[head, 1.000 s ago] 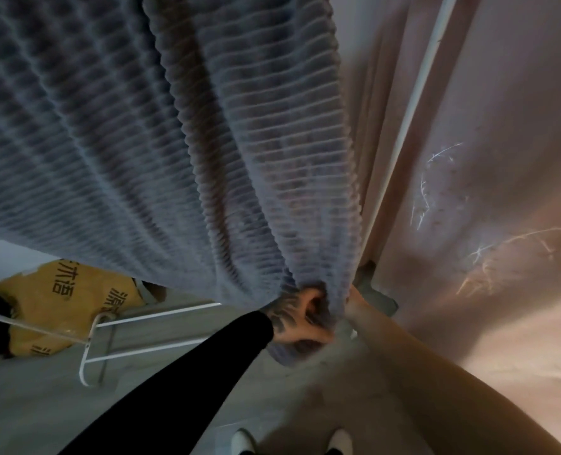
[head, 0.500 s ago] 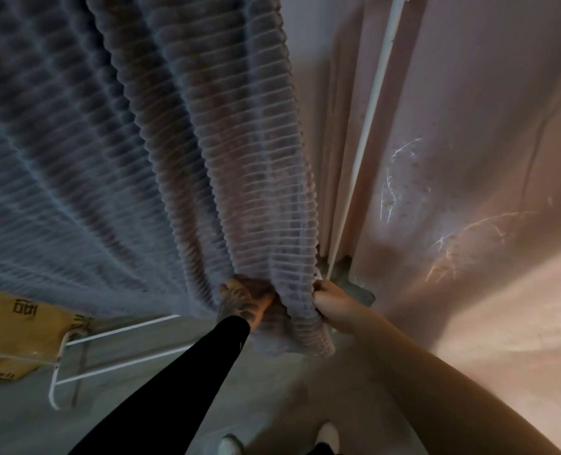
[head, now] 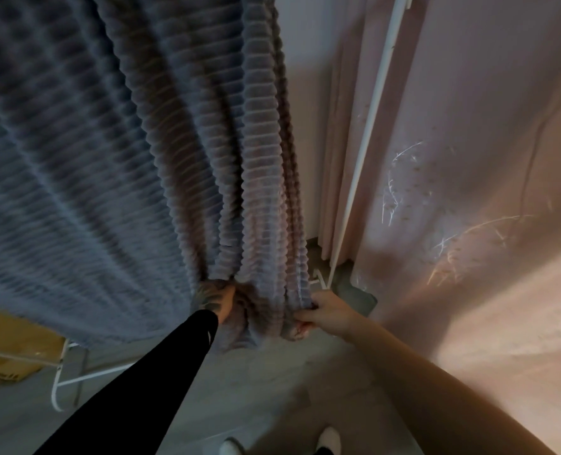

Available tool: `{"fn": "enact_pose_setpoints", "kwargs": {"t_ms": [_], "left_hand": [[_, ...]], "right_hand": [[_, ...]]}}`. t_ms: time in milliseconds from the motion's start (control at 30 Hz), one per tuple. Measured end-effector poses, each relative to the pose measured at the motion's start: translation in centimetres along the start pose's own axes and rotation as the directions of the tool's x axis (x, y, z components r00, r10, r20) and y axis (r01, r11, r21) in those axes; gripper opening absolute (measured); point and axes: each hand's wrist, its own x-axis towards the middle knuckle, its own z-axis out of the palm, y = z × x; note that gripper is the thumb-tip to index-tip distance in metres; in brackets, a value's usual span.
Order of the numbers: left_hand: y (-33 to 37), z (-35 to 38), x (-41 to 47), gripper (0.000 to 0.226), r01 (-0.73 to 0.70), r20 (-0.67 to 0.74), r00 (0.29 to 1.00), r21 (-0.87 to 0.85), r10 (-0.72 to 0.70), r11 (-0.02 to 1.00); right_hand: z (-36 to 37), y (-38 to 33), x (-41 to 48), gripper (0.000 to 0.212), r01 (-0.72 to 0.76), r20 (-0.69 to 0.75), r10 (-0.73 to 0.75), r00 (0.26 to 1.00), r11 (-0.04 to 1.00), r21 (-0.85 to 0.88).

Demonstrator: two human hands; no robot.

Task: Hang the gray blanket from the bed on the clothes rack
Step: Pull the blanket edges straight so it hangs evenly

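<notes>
The gray ribbed blanket (head: 115,165) hangs down from above and fills the left and middle of the view; its top and the rail it hangs from are out of frame. My left hand (head: 216,298), in a black sleeve, grips a bunched fold near the blanket's bottom edge. My right hand (head: 321,311) pinches the blanket's lower right edge, a short way to the right of the left hand. A white upright pole of the clothes rack (head: 367,139) stands just right of the blanket, and the rack's white base bars (head: 75,379) show at lower left.
A pink curtain (head: 469,159) hangs along the right side, close behind the pole. A yellow cardboard box (head: 6,349) sits on the floor at lower left behind the rack base. The floor (head: 256,389) is gray; my white shoe tips (head: 328,436) show at the bottom.
My two hands, close together on the blanket's lower corner a second ago, have spread apart; the right one has shifted to the edge. The view has panned, sliding the box leftward.
</notes>
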Motion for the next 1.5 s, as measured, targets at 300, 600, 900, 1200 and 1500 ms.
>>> {"fn": "enact_pose_setpoints", "kwargs": {"t_ms": [300, 600, 900, 1200, 1500], "left_hand": [[0.2, 2.6, -5.3, 0.05, -0.38, -0.119, 0.893, 0.316, 0.434, 0.869], [1.5, 6.9, -4.0, 0.043, -0.366, 0.103, 0.929, 0.399, 0.355, 0.841], [2.4, 6.0, -5.9, 0.016, -0.49, 0.16, 0.872, 0.304, 0.463, 0.817], [3.4, 6.9, -6.0, 0.043, -0.495, 0.19, 0.868, 0.371, 0.458, 0.785], [3.0, 6.8, -6.4, 0.052, -0.645, 0.261, 0.753, 0.473, 0.604, 0.6]], "right_hand": [[1.4, -1.1, -0.1, 0.007, -0.056, -0.066, 0.065, 0.996, 0.99, 0.128], [1.2, -1.7, -1.9, 0.017, 0.012, -0.03, -0.009, 1.0, 0.993, 0.116], [1.0, -1.2, -2.1, 0.014, 0.078, -0.106, -0.078, 0.991, 0.997, -0.007], [1.0, -0.6, -2.7, 0.014, 0.091, -0.109, -0.096, 0.989, 0.995, -0.049], [1.4, -0.5, -2.8, 0.029, -0.01, -0.114, 0.024, 0.993, 0.992, 0.122]]}}
